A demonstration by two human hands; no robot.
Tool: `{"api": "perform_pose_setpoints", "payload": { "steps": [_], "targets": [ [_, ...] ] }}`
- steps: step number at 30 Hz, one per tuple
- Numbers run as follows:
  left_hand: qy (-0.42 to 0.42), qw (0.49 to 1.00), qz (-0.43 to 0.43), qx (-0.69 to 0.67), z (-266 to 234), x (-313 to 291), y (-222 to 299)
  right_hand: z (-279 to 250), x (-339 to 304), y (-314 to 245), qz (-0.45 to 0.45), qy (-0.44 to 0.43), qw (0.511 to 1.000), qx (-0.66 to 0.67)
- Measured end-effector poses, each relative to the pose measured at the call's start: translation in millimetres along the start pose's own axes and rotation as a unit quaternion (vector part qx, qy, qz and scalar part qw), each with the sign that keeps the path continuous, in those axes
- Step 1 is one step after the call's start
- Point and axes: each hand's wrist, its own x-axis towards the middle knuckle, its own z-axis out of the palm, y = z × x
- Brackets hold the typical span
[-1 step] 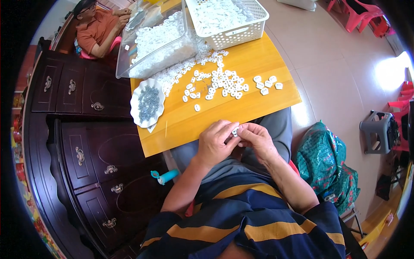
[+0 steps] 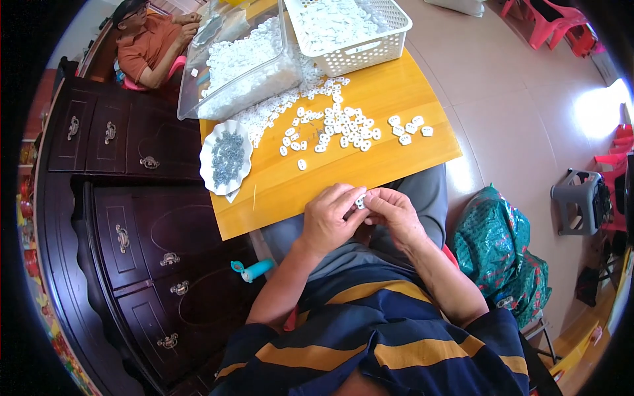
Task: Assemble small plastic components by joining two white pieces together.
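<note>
Between the fingertips of both hands is a small white plastic piece with dark holes (image 2: pixel 360 202), just off the table's near edge and above my lap. My left hand (image 2: pixel 332 219) pinches it from the left, my right hand (image 2: pixel 394 216) from the right; the fingers partly cover it. Beyond them, a loose cluster of similar white pieces (image 2: pixel 347 125) lies on the wooden table (image 2: pixel 284 198). Several more pieces, which look larger or joined, form a separate group (image 2: pixel 405 131) to the right. A white scalloped dish (image 2: pixel 206 162) of small grey metallic parts stands at the left.
A clear plastic bin (image 2: pixel 191 105) and a white perforated basket (image 2: pixel 370 56), both full of white pieces, stand at the table's far side. Dark drawer cabinets (image 2: pixel 139 218) flank the left. A green bag (image 2: pixel 492 241) and grey stool (image 2: pixel 576 201) are at right. Another person (image 2: pixel 148 56) sits far left.
</note>
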Motion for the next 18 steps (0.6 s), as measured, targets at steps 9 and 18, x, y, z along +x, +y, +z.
{"api": "perform_pose_setpoints", "payload": {
  "steps": [9,18],
  "targets": [
    [-0.021,0.999,-0.024,-0.032,-7.7,1.1,3.3,1.5,-2.1,-1.2,-0.007,-0.003,1.000,-0.021],
    [-0.028,0.999,-0.005,-0.035,-4.7,2.4,2.6,0.9,-5.2,-0.9,-0.037,0.004,0.998,-0.047]
  ]
}}
